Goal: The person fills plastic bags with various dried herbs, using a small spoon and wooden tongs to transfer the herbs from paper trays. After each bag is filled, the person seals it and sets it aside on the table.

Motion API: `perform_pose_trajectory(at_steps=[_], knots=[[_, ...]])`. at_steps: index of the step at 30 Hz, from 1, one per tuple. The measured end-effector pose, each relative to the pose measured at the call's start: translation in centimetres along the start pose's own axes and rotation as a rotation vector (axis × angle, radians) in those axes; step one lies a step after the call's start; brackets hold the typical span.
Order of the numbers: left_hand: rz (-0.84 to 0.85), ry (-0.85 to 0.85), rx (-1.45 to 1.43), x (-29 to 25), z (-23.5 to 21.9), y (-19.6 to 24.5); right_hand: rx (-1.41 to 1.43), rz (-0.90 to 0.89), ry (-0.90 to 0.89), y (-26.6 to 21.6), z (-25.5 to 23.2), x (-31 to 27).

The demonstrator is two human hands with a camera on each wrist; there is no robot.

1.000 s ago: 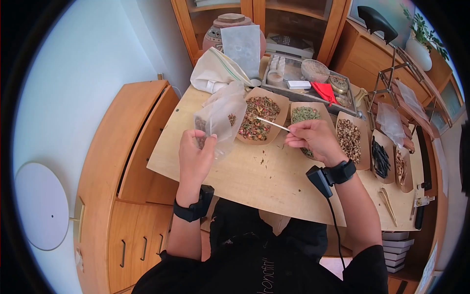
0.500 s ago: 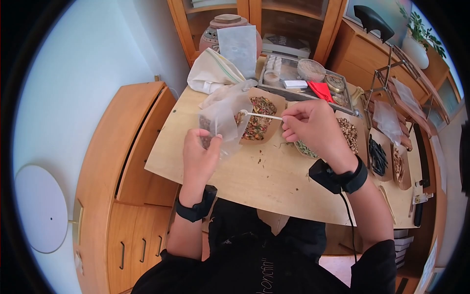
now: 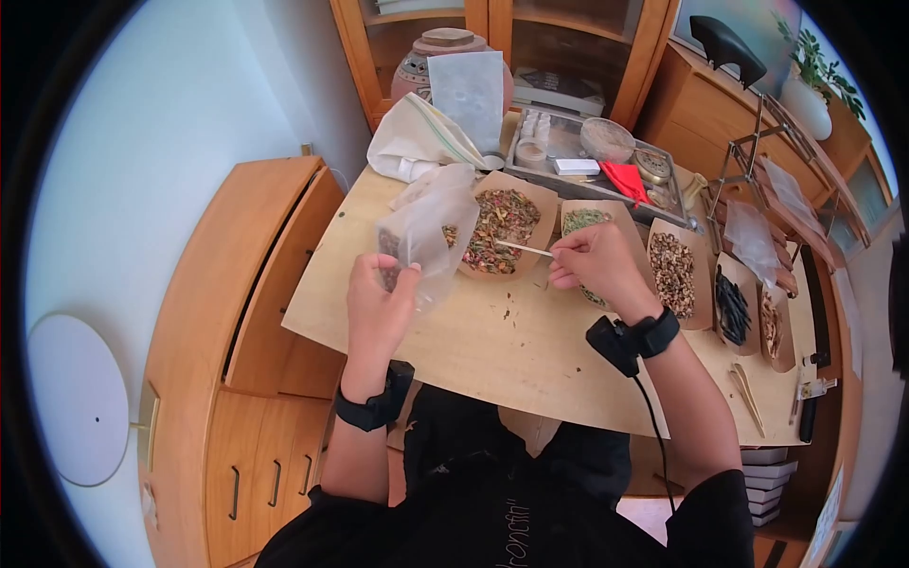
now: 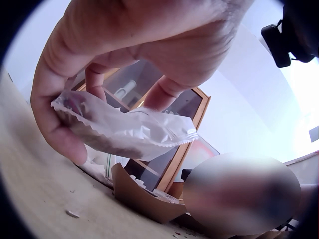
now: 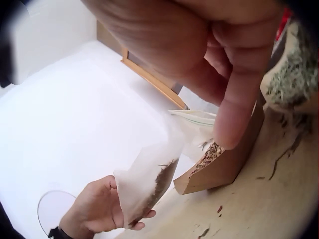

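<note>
My left hand (image 3: 379, 301) grips a translucent bag (image 3: 431, 237) by its lower left side; dark dried material shows inside it, also in the right wrist view of the bag (image 5: 149, 189). The bag's crimped edge faces the left wrist camera. My right hand (image 3: 604, 270) pinches a thin pale stick (image 3: 524, 249) between thumb and fingers. The stick's far end lies over the paper tray of mixed dried petals and leaves (image 3: 507, 218). Beneath and behind my right hand stands a tray of green dried herb (image 3: 582, 219), partly hidden.
Further right are paper trays of brown pieces (image 3: 672, 275), black sticks (image 3: 732, 308) and pale slices (image 3: 772, 322), with tweezers (image 3: 748, 398) nearer the edge. Behind stand a grey tray (image 3: 568, 180) of small containers and a white cloth pouch (image 3: 417, 137). Crumbs dot the table (image 3: 473, 350).
My right hand and the stick moved left and up to the bag's opening, then back right and down over the petal tray. My left hand stays on the bag, almost in place.
</note>
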State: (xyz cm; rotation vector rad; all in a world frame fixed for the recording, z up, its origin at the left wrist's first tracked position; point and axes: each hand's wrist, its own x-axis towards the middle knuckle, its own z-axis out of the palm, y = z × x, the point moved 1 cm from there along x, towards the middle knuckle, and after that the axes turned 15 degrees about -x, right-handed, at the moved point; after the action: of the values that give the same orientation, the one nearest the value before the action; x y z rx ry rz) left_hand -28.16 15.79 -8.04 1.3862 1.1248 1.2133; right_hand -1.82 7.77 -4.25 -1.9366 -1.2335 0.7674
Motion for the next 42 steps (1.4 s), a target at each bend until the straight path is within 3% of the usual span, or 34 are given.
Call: perform_pose_trajectory(at_steps=[2,5,7,14,20,30,32,34,37,38,40,42], knots=[[-0.004,0.003,-0.010,0.0,0.0,0.1,0.197,0.099,-0.131,0.1,0.7,0.6],[-0.005,0.014,-0.001,-0.1,-0.4,0.4,0.332,0.122,-0.170,1.2,1.2,1.1],[-0.110,-0.005,-0.016,-0.3,-0.4,1.5,0.351,0.129,-0.177,1.5,0.9,1.1],[-0.021,0.022,-0.006,0.3,-0.6,-0.2,0.431,0.150,-0.136,2.0,0.4,1.1],[0.025,0.016,0.024,0.3,-0.1,-0.2,0.378,0.095,-0.099,1.2,-1.4,0.1],[0.022,-0.002,0.022,-0.1,1.0,0.4,0.271,-0.037,-0.026,-4.9,-3.6,-3.1],[0.038,-0.009,0.021,-0.3,1.2,0.7,0.009,-0.149,-0.010,-5.6,-2.7,-3.5],[-0.073,-0.063,-0.055,-0.7,1.4,1.7,-0.071,-0.256,0.013,-6.1,-1.6,-4.4],[-0.021,-0.064,-0.031,-0.4,1.2,0.9,-0.340,-0.515,0.280,-7.1,-1.0,-5.4],[-0.021,-0.062,-0.031,-0.5,0.9,1.0,-0.340,-0.516,0.278,-7.3,-1.1,-5.7],[-0.260,-0.134,-0.251,-0.7,0.7,1.7,-0.375,-0.548,0.434,-7.5,-1.5,-6.5],[-0.284,-0.178,-0.323,-0.5,0.3,1.1,-0.301,-0.523,0.472,-7.5,-2.1,-7.1]])
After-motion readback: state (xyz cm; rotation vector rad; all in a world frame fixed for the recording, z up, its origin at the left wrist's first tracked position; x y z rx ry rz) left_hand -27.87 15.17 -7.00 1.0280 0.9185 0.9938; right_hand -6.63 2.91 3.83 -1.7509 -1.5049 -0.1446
